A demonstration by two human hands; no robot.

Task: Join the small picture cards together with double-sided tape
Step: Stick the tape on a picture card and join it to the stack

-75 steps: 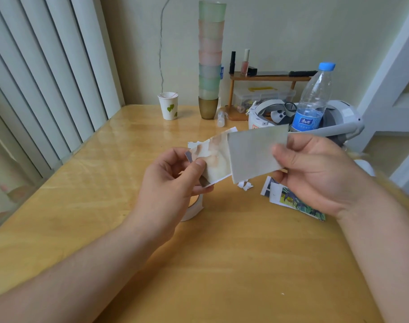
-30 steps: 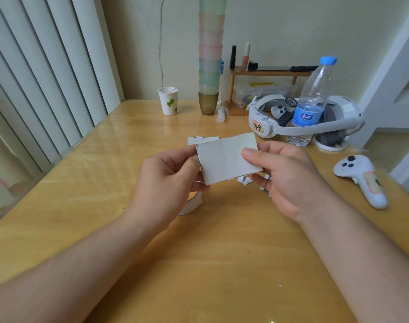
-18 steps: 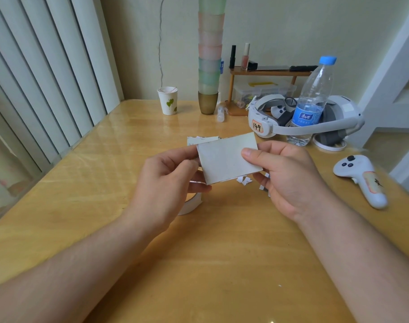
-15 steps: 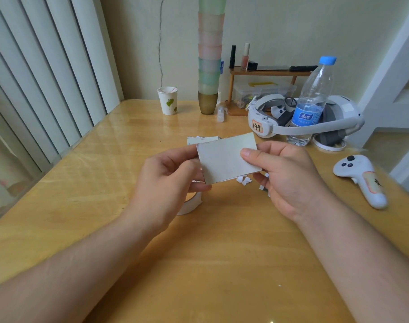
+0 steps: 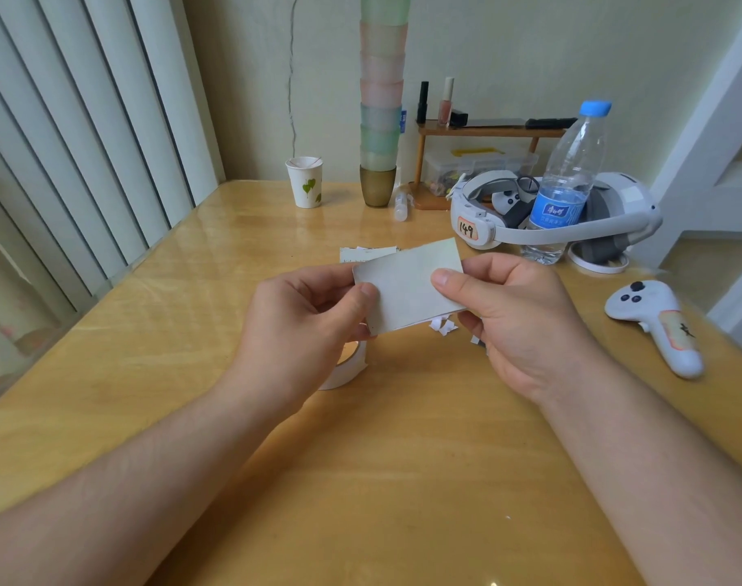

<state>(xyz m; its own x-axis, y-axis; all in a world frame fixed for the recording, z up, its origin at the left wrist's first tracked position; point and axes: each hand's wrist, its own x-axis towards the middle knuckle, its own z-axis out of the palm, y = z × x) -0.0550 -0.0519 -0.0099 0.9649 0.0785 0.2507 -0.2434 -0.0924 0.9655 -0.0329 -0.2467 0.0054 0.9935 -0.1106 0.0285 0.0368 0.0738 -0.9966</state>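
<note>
Both hands hold the picture cards [image 5: 407, 285] up off the table [image 5: 386, 480], over its middle, plain back toward the camera, so that the stack can be squeezed from both ends. The left hand [image 5: 306, 327] pinches the left edge between thumb and curled fingers; the right hand [image 5: 517, 315] pinches the right edge, thumb on the near face and fingers behind. That two-sided pinch probably presses the cards onto tape between them, though no tape shows on the visible face. The roll of double-sided tape [image 5: 344, 365] stands on the table just under the left hand, close for the next strip. Small white paper scraps [image 5: 443, 325], likely peeled backing, lie below the cards, and another card [image 5: 367, 253] lies flat just beyond them toward the far edge, probably waiting its turn.
</note>
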